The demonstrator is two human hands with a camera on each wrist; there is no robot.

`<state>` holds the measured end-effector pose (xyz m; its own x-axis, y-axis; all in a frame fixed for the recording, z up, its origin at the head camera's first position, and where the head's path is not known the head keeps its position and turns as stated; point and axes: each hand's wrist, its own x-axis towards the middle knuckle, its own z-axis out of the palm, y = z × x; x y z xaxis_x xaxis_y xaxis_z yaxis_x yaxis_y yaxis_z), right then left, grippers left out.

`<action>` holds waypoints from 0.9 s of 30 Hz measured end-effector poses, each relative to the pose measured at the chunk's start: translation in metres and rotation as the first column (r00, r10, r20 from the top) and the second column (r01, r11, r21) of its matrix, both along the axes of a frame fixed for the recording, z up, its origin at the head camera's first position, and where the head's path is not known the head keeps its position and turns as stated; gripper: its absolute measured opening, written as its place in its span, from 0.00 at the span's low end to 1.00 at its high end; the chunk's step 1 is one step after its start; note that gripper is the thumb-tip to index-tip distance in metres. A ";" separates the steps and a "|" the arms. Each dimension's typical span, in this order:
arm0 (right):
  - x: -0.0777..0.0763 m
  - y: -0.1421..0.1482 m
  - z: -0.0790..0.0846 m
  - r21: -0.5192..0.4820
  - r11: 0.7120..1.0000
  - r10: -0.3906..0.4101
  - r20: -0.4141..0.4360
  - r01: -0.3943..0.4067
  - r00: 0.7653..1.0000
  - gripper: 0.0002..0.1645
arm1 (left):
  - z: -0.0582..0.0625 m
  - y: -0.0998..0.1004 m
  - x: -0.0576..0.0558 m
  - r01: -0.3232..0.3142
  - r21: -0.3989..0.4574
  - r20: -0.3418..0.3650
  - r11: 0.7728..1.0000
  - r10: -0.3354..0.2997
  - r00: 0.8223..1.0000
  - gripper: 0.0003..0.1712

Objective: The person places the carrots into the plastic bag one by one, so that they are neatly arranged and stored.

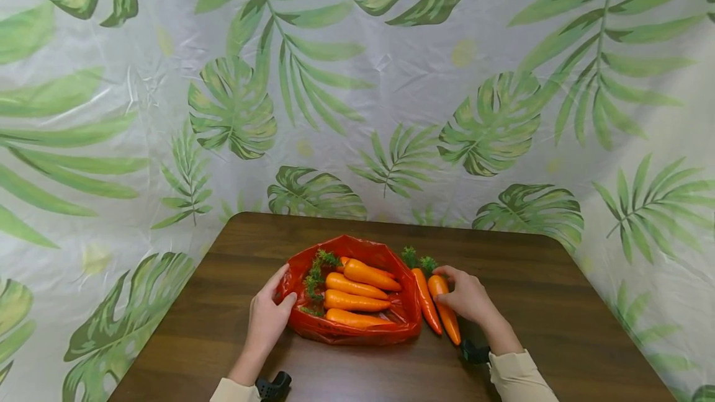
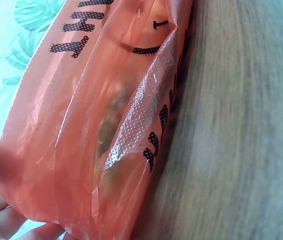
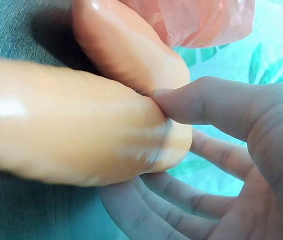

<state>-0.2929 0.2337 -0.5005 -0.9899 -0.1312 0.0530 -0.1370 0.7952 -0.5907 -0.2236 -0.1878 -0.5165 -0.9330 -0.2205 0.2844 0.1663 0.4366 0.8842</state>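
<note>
An opened red plastic bag [image 1: 357, 335] with black print sits on the brown table, several orange carrots [image 1: 357, 299] with green tops lying inside it. At the bag's left edge my left hand [image 1: 267, 315] holds the rim between thumb and fingers; the left wrist view has the bag's side [image 2: 66, 125] up close. To the right of the bag, my right hand [image 1: 470, 296] grips the thick end of a carrot [image 1: 447, 315], thumb on one side and fingers on the other. A second loose carrot [image 1: 427, 303] lies between that one and the bag.
Dark wood-grain tabletop [image 1: 558, 327] stretches around the bag, with rounded far corners. Behind it hangs a pale sheet [image 1: 402, 98] printed with green leaves. Black wrist cameras [image 1: 275, 384] sit below both hands.
</note>
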 end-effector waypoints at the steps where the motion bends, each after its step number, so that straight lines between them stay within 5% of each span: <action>1: 0.000 0.000 0.000 -0.002 1.000 0.000 -0.002 0.000 1.000 0.31 | 0.000 0.000 0.000 0.000 -0.002 -0.001 1.000 0.000 1.000 0.34; 16: 0.004 0.003 0.001 -0.101 0.995 0.002 0.016 0.000 1.000 0.31 | -0.002 -0.001 -0.001 0.003 -0.005 -0.011 1.000 -0.003 1.000 0.34; 27: 0.002 0.006 0.001 -0.082 0.997 0.008 -0.014 -0.009 1.000 0.32 | -0.001 0.000 0.001 0.004 0.002 -0.001 1.000 -0.004 1.000 0.33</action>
